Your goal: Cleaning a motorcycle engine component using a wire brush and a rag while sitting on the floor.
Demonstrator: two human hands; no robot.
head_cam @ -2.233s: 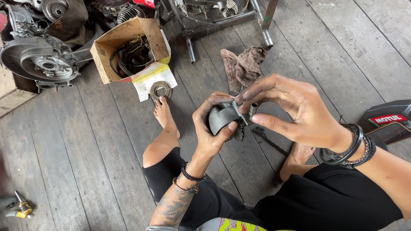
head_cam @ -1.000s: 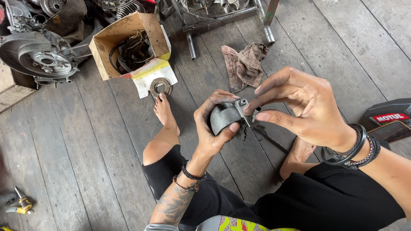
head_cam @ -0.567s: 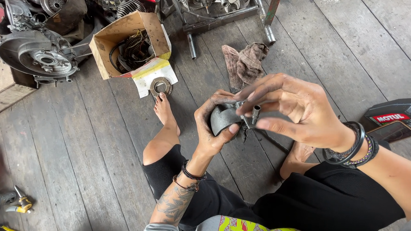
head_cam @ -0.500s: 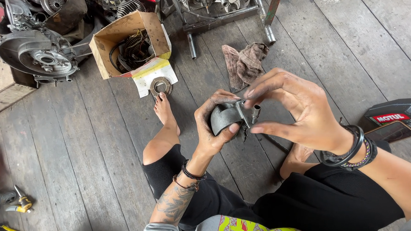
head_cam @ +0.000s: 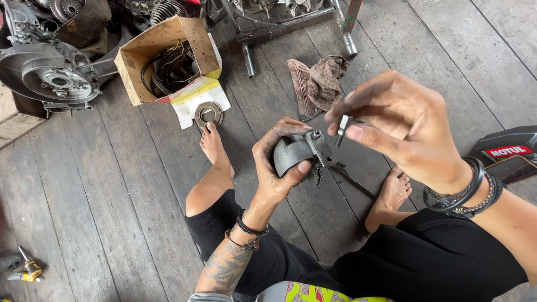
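Observation:
My left hand [head_cam: 275, 163] grips a dark curved metal part [head_cam: 294, 152] with a small bracket on top, held above my lap. My right hand [head_cam: 396, 123] hovers just right of it and pinches a small metal bolt [head_cam: 342, 125] between thumb and fingers, a little clear of the part. Bracelets circle both wrists. I sit on grey wooden floorboards [head_cam: 127, 211] with bare feet out in front.
A brown rag [head_cam: 317, 83] lies ahead. An open cardboard box [head_cam: 167, 59] holds wiring, with a metal ring [head_cam: 209, 114] on its flap. Engine casings [head_cam: 45, 78] sit far left, a metal stand [head_cam: 286, 16] at top, a dark oil bottle [head_cam: 516, 156] right, small tools [head_cam: 10, 268] bottom left.
My right hand has pulled away from the part, up and to the right, and now holds a small bolt free of it. The left hand keeps the part still.

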